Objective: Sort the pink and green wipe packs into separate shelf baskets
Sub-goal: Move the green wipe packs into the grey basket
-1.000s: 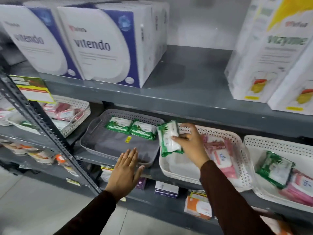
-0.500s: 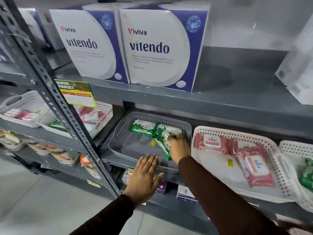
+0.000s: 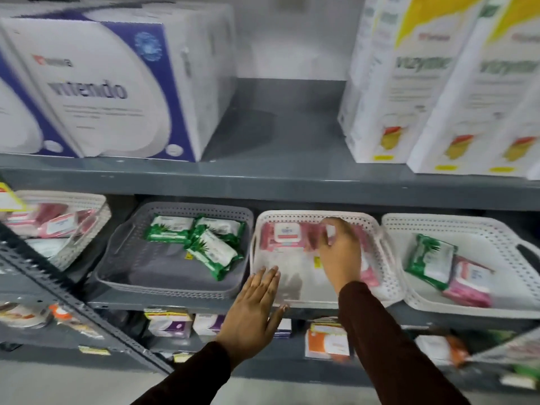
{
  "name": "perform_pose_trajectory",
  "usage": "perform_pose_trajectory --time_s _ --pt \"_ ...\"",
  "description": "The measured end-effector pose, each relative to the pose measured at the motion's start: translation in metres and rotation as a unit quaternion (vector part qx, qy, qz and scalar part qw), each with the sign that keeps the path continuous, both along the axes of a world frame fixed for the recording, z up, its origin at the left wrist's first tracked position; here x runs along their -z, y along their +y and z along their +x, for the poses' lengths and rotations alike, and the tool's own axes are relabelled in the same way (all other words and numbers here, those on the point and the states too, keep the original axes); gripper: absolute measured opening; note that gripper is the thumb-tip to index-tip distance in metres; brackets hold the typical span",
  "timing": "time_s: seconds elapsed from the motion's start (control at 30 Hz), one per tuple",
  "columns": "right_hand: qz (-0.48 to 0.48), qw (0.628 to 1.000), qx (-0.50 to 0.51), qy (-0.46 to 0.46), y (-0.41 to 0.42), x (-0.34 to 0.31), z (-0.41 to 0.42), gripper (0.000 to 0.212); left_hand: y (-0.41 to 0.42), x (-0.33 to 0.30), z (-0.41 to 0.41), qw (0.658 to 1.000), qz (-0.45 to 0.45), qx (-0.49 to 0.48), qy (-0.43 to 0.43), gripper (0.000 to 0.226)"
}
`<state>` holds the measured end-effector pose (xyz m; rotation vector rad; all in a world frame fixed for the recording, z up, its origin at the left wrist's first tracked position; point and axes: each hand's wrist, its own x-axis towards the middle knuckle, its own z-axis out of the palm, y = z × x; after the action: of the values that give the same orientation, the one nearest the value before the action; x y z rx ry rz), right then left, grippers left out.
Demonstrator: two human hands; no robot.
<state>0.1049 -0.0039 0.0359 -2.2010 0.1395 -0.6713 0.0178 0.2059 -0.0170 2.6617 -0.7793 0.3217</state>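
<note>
Three green wipe packs (image 3: 214,252) lie in the grey basket (image 3: 163,285) on the middle shelf. Beside it on the right, a white basket (image 3: 385,276) holds pink wipe packs (image 3: 285,233). My right hand (image 3: 340,252) hovers palm down over those pink packs, blurred, with nothing visibly in its grasp. Fingers spread, my left hand (image 3: 254,308) rests flat at the shelf's front edge between the two baskets. Further right, another white basket (image 3: 467,223) holds a green pack (image 3: 429,264) and pink packs (image 3: 470,282) together.
A white basket (image 3: 87,200) with pink packs sits on the neighbouring shelf bay at left, behind a slanted perforated steel upright (image 3: 73,299). Large white and blue boxes (image 3: 117,92) and yellow-topped boxes (image 3: 423,92) stand on the shelf above. Small boxes fill the shelf below.
My right hand carried a green pack left into the grey basket, let go of it there, and has moved right over the pink packs. The view swung left, then back right.
</note>
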Motion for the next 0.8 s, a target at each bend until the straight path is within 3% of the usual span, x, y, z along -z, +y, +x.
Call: perform_pose_trajectory --time_s 0.17,0.3,0.4,0.5,0.6,0.67,0.8 --pt "-0.036 0.988 0.146 0.027 -0.115 0.009 -0.015 0.027 -0.068 0.006 0.004 0.999 0.019 0.047 -0.007 0.059" --pt "-0.071 0.936 0.214 0.272 -0.184 0.024 -0.020 0.061 -0.103 0.011 0.003 0.998 0.042 0.044 -0.017 0.062" --pt "-0.060 0.902 0.222 0.365 -0.210 0.030 -0.016 0.089 -0.118 0.014 0.003 0.999 0.027 0.007 -0.026 0.057" --pt "-0.123 0.886 0.218 0.389 -0.223 0.035 -0.007 0.098 -0.124 0.018 0.002 0.999 0.016 -0.006 -0.045 0.048" --pt "-0.119 0.880 0.217 0.405 -0.232 0.041 0.001 0.098 -0.122 0.021 0.001 0.999 0.025 -0.003 -0.044 0.045" --pt "-0.081 0.897 0.220 0.374 -0.236 0.044 0.001 0.096 -0.119 0.021 0.000 0.999 0.031 -0.001 -0.033 0.044" --pt "-0.025 0.928 0.231 0.290 -0.241 0.047 -0.001 0.073 -0.108 0.019 -0.004 0.999 0.026 -0.017 -0.023 0.045"
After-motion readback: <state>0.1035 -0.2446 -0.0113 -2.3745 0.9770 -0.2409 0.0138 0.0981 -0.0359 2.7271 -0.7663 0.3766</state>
